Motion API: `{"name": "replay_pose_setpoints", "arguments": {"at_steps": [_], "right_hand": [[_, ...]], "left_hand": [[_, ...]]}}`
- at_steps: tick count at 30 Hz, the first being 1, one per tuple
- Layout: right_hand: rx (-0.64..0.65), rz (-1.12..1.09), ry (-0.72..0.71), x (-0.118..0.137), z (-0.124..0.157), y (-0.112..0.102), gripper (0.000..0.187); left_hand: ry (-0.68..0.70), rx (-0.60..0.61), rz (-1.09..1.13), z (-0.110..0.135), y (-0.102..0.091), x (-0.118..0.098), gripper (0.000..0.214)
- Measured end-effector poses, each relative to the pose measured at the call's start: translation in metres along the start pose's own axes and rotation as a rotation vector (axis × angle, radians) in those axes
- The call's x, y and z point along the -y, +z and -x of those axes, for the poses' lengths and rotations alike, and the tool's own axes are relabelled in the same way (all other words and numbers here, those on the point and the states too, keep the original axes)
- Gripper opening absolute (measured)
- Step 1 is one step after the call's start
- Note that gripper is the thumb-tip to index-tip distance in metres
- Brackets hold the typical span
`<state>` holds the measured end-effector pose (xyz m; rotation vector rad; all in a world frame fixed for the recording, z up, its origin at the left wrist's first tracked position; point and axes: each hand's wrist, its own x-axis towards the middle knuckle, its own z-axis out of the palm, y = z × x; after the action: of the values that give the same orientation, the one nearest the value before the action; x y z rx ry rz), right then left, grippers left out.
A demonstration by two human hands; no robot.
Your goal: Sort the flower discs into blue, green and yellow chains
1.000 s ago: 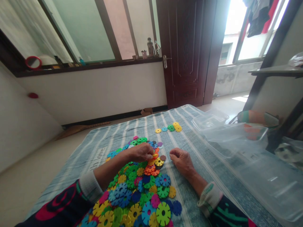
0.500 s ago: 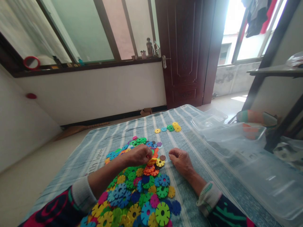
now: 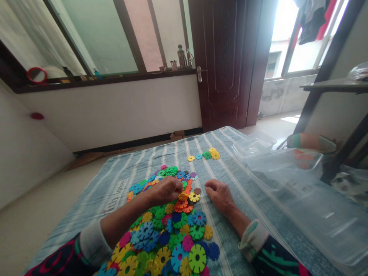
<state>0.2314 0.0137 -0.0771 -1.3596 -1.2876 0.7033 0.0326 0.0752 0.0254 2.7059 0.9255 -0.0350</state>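
My left hand [image 3: 170, 188] is closed, its fingertips turned down over the pile of colourful notched plastic discs [image 3: 146, 234]. Just under those fingertips sit tilted orange and yellow discs [image 3: 184, 196]; whether the fingers grip one is hidden. My right hand [image 3: 220, 194] rests on the striped cloth to the right of the pile, fingers curled in, with nothing showing in them. Between the hands lie a yellow disc [image 3: 194, 197] and a brown disc [image 3: 197, 190].
Beyond the pile, a short row holds a blue disc [image 3: 199, 156], a green disc [image 3: 206, 155] and yellow discs [image 3: 215, 155]. Clear plastic boxes [image 3: 283, 163] and a clear lid [image 3: 330, 222] lie at the right. A brown door [image 3: 224, 69] stands behind the cloth-covered surface [image 3: 138, 157].
My left hand and forearm have shifted slightly left, and more of the green disc beside the fingers shows. My right hand has stayed in place.
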Motion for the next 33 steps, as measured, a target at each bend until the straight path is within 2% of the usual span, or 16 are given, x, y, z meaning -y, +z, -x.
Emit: {"name": "replay_pose_setpoints", "arguments": {"at_steps": [4, 9, 12, 16, 20, 25, 29, 33], "right_hand": [[0.006, -0.006, 0.011, 0.0, 0.0, 0.0, 0.015], [0.013, 0.001, 0.009, 0.001, 0.0, 0.0, 0.014], [0.007, 0.022, -0.001, 0.001, 0.0, 0.0, 0.015], [-0.005, 0.04, -0.013, 0.002, 0.0, 0.0, 0.015], [-0.007, 0.037, -0.013, 0.002, 0.0, 0.0, 0.015], [-0.004, 0.02, -0.015, 0.0, -0.001, 0.002, 0.015], [-0.005, 0.032, -0.021, 0.001, -0.001, 0.001, 0.015], [-0.004, 0.04, -0.015, 0.004, -0.002, 0.001, 0.015]], "left_hand": [[-0.029, -0.061, 0.001, 0.003, 0.001, 0.002, 0.014], [-0.001, 0.056, 0.112, 0.007, -0.002, 0.003, 0.012], [-0.009, 0.085, 0.167, 0.006, -0.007, 0.004, 0.013], [-0.104, -0.016, 0.247, -0.006, -0.014, 0.002, 0.012], [-0.312, -0.172, 0.405, -0.041, -0.012, 0.002, 0.009], [-0.448, -0.301, 0.444, -0.11, 0.007, 0.013, 0.014], [-0.537, -0.352, 0.438, -0.158, 0.022, 0.021, 0.021], [-0.575, -0.371, 0.398, -0.186, 0.031, 0.026, 0.027]]}}
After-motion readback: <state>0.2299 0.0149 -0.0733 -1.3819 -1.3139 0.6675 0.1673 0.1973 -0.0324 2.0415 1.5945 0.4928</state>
